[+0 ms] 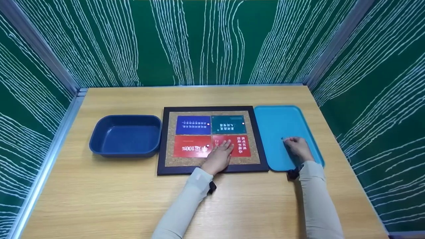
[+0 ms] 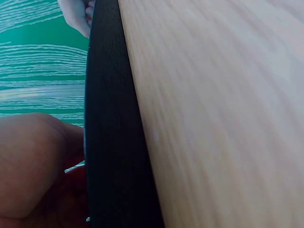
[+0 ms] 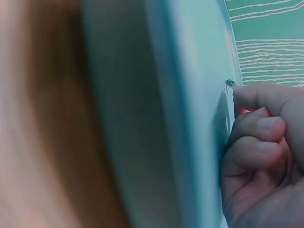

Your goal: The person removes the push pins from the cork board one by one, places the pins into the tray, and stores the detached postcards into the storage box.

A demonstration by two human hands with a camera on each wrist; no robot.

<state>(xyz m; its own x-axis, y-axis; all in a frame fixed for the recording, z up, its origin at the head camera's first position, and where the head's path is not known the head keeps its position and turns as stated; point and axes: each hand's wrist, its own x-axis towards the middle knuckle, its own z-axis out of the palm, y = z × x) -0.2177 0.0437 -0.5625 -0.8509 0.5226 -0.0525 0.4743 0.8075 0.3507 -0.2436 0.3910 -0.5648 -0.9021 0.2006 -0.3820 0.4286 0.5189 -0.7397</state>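
My left hand (image 1: 219,157) lies with fingers spread on the lower right red card (image 1: 240,149) of a dark-framed cork board (image 1: 254,161). It covers part of that card and overlaps the lower left red card (image 1: 189,146). A blue card (image 1: 192,124) and a green card (image 1: 228,124) fill the upper row. Over the light blue tray (image 1: 272,122), my right hand (image 1: 298,147) pinches a small push pin (image 3: 230,84) at the tips of thumb and forefinger. Its thin point shows in the right wrist view, the other fingers curled in.
A deep navy bin (image 1: 126,152) stands left of the board. The tray sits right against the board's right side. Small bright pin heads dot the blue, green and lower left red cards. Green walls (image 1: 219,43) with white lines enclose the wooden table (image 1: 99,192) at the back and sides.
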